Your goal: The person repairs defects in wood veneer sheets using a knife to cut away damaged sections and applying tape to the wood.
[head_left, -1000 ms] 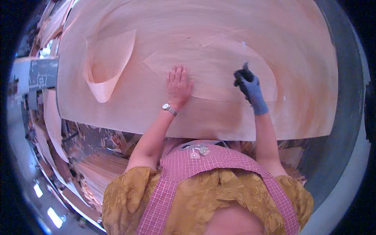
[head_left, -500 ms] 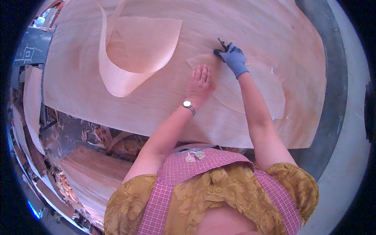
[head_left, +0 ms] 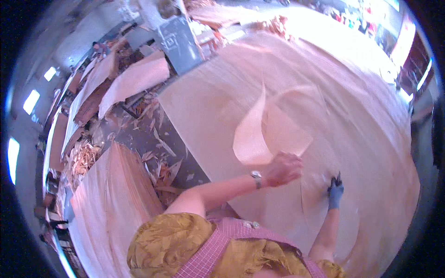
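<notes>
My bare left hand (head_left: 284,169), with a wristwatch on its wrist, is over the lower edge of a curled, pale wood veneer piece (head_left: 250,146). Its fingers are curled and slightly blurred; what they hold, if anything, is hidden. My right hand (head_left: 334,196) wears a blue-grey glove with dark fingers. It is closed round a small dark tool (head_left: 338,178), whose kind is too small to make out, low over the large veneer sheet (head_left: 213,120). A cut line runs down the sheet between my two hands.
A wood stack (head_left: 113,185) stands at the lower left, beside veneer scraps (head_left: 167,176) on the floor. Farther off are a grey panel (head_left: 178,44), more stacked veneer (head_left: 134,81) and a heap of shavings (head_left: 83,157).
My view has swung left, bringing the stacks and workshop into sight. My left hand has gone from lying flat on the sheet to curled fingers by the curled veneer. My right hand still holds the tool.
</notes>
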`<state>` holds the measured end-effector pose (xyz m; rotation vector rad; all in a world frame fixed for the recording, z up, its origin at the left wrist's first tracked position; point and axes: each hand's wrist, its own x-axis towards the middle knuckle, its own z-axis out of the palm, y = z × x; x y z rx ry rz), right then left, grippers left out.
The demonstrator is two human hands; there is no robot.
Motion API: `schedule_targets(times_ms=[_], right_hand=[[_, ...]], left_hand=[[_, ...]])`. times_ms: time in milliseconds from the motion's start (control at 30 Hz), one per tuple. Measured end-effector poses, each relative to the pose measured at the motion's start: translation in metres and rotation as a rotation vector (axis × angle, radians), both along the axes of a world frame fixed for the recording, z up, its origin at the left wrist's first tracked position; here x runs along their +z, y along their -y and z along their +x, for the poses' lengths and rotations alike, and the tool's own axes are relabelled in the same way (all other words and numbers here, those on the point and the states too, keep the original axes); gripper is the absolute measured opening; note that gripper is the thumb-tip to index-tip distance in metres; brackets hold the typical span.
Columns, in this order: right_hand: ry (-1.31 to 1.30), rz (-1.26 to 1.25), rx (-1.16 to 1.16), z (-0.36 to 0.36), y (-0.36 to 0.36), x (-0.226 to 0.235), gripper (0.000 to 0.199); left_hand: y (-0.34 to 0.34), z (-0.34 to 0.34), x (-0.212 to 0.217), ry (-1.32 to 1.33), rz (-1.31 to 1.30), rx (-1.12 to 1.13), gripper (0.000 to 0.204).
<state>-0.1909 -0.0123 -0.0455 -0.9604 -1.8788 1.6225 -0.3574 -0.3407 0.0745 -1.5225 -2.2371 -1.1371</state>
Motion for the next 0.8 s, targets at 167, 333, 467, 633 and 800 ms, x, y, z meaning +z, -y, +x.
schedule_targets(times_ms=[167, 333, 467, 633, 800], right_hand=[[-0.083, 0.056, 0.110, -0.018, 0.018, -0.008, 0.028], [-0.214, 0.199, 0.078, -0.070, 0.096, 0.063, 0.028], [-0.244, 0.192, 0.088, -0.132, 0.181, 0.111, 0.029], [-0.321, 0.318, 0.385, -0.306, 0.332, 0.217, 0.023], [-0.439, 0.635, 0.706, -0.492, 0.486, 0.336, 0.024]], left_hand=[[0.149, -0.188, 0.046, 0.151, 0.582, 0.318, 0.020], [0.289, -0.366, 0.181, -0.104, 0.823, 1.036, 0.056], [0.404, -0.463, 0.232, -0.078, 0.687, 1.170, 0.072], [0.426, -0.528, 0.279, 0.997, 0.626, 0.244, 0.073], [0.419, -0.562, 0.283, 1.059, 0.603, 0.045, 0.043]])
